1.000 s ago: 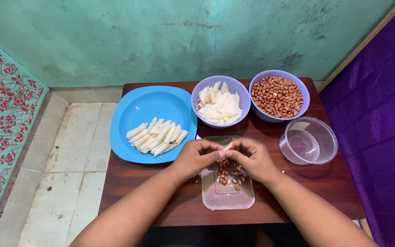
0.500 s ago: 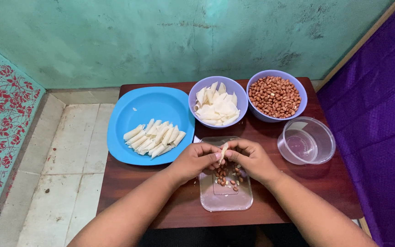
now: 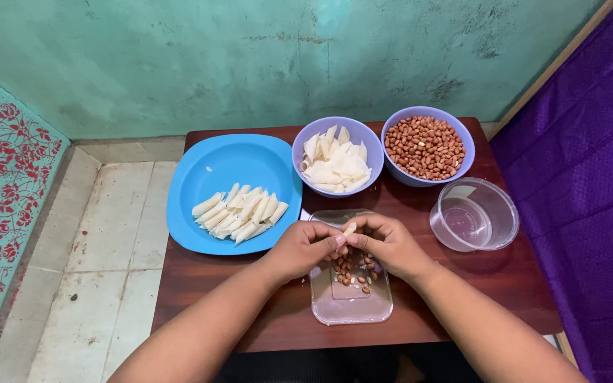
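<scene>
White, thin and pale, a small wrapper piece [image 3: 350, 229] sits pinched between the two hands just above a clear plastic tray [image 3: 351, 306] that lies on the dark wooden surface [image 3: 200, 284]. Both the left hand [image 3: 305, 247] and the right hand [image 3: 387, 245] have their fingers curled nearly closed, fingertips meeting on the wrapper from either side; how tightly they press cannot be told. Loose peanuts [image 3: 352, 269] lie scattered in the tray right under the hands, so anything that slips falls back where it belongs.

To my eye the piece is being rolled or folded around a filling, though the filling itself is hidden by the fingers. Doing this well seems to call for light, even pressure from both sides, keeping the wrapper low over the tray and turning it slowly so the thin sheet does not tear or spring open.

Finished white rolls [image 3: 239, 212] lie side by side on the blue plate [image 3: 207, 163] to the left. Behind the hands stand a lilac bowl of flat wrappers [image 3: 335, 164], a second bowl of peanuts [image 3: 426, 147], and, to the right, an empty clear container [image 3: 474, 214]
</scene>
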